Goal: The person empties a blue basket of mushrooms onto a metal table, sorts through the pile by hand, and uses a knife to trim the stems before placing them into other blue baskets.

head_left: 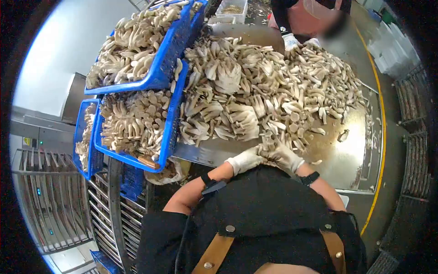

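Observation:
My left hand (246, 160) and my right hand (286, 158), both in white gloves, meet close to my body at the near edge of the metal table (200, 154). Their fingers are closed around a small cluster of mushrooms (270, 147) with pale stems and greyish caps. My apron partly hides the fingers of the left one. Just beyond them lies a large heap of similar mushrooms (260, 86), some in clumps and some loose. A few single pieces, one mushroom (343, 135) among them, lie on bare metal to the right.
Blue crates filled with mushrooms, an upper crate (159, 68) and a lower crate (171, 123), stand at the left. Across the table a co-worker's gloved hand (290, 42) touches the heap. Racks (413, 150) line the right side, past a yellow floor line (382, 132).

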Available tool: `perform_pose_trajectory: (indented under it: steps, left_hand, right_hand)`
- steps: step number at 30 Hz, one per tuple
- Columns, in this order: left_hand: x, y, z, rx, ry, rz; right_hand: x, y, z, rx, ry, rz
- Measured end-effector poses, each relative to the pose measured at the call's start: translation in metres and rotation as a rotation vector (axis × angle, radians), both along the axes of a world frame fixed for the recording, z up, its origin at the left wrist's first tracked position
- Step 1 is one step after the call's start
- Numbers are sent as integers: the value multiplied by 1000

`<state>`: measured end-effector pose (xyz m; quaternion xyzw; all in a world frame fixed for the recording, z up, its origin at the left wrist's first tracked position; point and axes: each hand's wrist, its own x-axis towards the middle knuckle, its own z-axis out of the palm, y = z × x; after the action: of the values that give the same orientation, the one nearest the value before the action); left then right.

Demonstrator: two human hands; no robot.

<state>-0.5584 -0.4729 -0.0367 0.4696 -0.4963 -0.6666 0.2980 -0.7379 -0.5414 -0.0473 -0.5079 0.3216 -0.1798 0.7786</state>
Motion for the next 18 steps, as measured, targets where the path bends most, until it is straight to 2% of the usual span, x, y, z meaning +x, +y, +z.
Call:
perform_pose_trajectory:
  steps: [1, 2, 3, 4, 5, 6, 8, 10, 11, 12, 13, 14, 15, 18]
  left_hand:
    - [5, 4, -30, 127, 124, 55]
    - [11, 1, 4, 249, 247, 112]
    - [16, 0, 16, 140, 271, 175]
    - [23, 2, 13, 180, 222, 188]
    - [28, 7, 5, 223, 175, 203]
    - [33, 9, -3, 263, 124, 217]
    - [42, 15, -12, 401, 199, 402]
    - [48, 17, -18, 429, 345, 532]
    - [50, 19, -65, 491, 438, 659]
    - [46, 16, -58, 464, 761, 660]
    - [45, 22, -76, 212, 522, 637]
    - [47, 20, -70, 145, 432, 666]
    - [48, 17, -64, 83, 337, 696]
    - [58, 19, -47, 322, 522, 742]
  right_hand:
    - [-3, -1, -20, -444, 36, 23]
    - [-7, -11, -42, -446, 170, 50]
    - [-11, -21, -62, -447, 304, 86]
    - [-15, -31, -82, -444, 435, 132]
    - [-14, -37, -16, -636, 566, 318]
    - [-8, -48, 24, -830, 689, 508]
    - [21, -67, 41, -880, 663, 415]
    - [73, -86, 44, -1040, 434, 234]
    - [103, -94, 33, -970, 424, 295]
    - [129, -109, 9, -911, 410, 350]
    - [145, -115, -37, -1068, 466, 365]
    - [154, -117, -70, -1228, 524, 373]
    - [159, -126, -63, -1248, 558, 524]
    - [160, -132, -50, -1229, 682, 1022]
